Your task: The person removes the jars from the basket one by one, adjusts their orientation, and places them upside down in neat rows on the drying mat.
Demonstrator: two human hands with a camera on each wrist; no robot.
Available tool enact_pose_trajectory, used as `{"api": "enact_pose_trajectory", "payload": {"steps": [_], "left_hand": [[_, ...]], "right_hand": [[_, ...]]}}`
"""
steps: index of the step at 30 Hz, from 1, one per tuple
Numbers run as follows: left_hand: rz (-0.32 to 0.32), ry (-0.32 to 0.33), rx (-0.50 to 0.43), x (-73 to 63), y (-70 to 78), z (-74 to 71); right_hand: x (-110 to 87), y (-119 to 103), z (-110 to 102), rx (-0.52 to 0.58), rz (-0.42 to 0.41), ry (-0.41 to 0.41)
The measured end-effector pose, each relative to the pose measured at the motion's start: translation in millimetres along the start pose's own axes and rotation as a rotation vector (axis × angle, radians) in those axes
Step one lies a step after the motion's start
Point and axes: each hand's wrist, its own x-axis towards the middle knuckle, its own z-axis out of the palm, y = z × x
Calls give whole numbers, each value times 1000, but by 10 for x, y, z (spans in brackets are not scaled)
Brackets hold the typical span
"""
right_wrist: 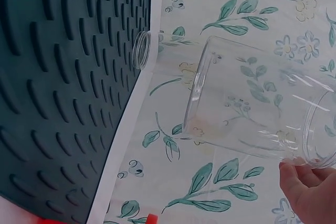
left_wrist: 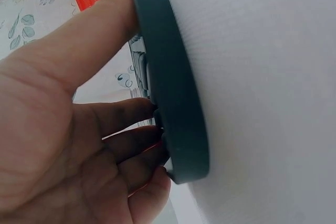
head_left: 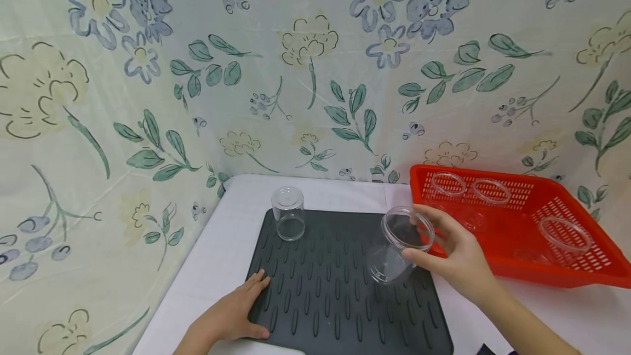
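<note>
My right hand [head_left: 460,253] grips a clear jar [head_left: 389,261] by its rim, thumb on the near side and fingers at the far side. The jar tilts over the right part of a dark ridged drying mat [head_left: 315,289], its mouth toward my hand. In the right wrist view the held jar [right_wrist: 247,103] looks see-through, with its base toward the mat. At the mat's left edge rests my left hand [head_left: 231,311], fingers and thumb spread along the border. A second clear jar [head_left: 288,215] stands upside down at the mat's back left corner.
To the right sits a red plastic basket [head_left: 542,273] with several clear jars inside, one of them a jar [head_left: 564,234] near its right wall. White cloth [head_left: 197,267] covers the table. A flowered curtain [head_left: 276,97] hangs behind. Something white [head_left: 256,348] lies at the front edge.
</note>
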Motion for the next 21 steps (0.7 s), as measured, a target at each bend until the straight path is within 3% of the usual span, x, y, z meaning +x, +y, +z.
{"api": "enact_pose_trajectory", "payload": {"steps": [12,21], "left_hand": [[-8,0,20,21,17,-4],[14,51,156,44,137,-46]], "right_hand": [[-17,-45,87,47,-44,-65],[-23,-17,164,68,-70,-90]]}}
